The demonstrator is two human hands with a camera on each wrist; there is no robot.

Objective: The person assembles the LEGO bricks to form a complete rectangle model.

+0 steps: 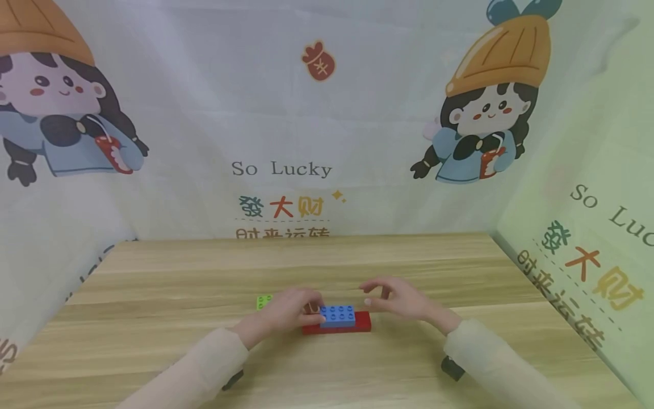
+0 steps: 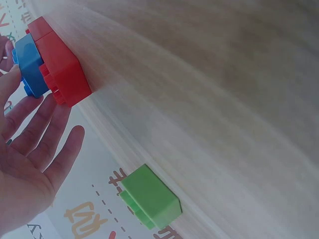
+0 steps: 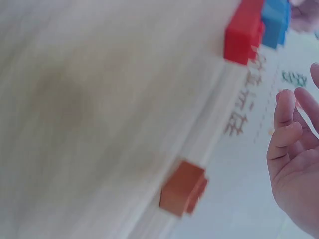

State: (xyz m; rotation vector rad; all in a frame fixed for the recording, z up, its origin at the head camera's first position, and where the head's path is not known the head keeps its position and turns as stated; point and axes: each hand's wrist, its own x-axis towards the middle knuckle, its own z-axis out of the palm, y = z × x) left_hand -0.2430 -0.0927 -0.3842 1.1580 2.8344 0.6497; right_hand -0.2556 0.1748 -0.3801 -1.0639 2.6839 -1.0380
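A blue toy building brick point(image 1: 337, 319) with studs on top sits over the middle of a low red row point(image 1: 363, 322), which shows a seam between two red bricks point(image 2: 60, 62) in the left wrist view. My left hand point(image 1: 288, 309) pinches the blue brick at its left end, thumb on the near side and a finger at the far side. The other left fingers are spread beside the red row. Off to the right of the bricks, my right hand point(image 1: 401, 298) hovers with its fingers loosely bent and nothing in them.
A green brick point(image 1: 263, 300) lies on the wooden table point(image 1: 179, 284), partly hidden behind my left hand. In the right wrist view an orange brick point(image 3: 183, 188) stands on the table to the right. Printed cloth point(image 1: 204, 85) encloses the table's back and sides.
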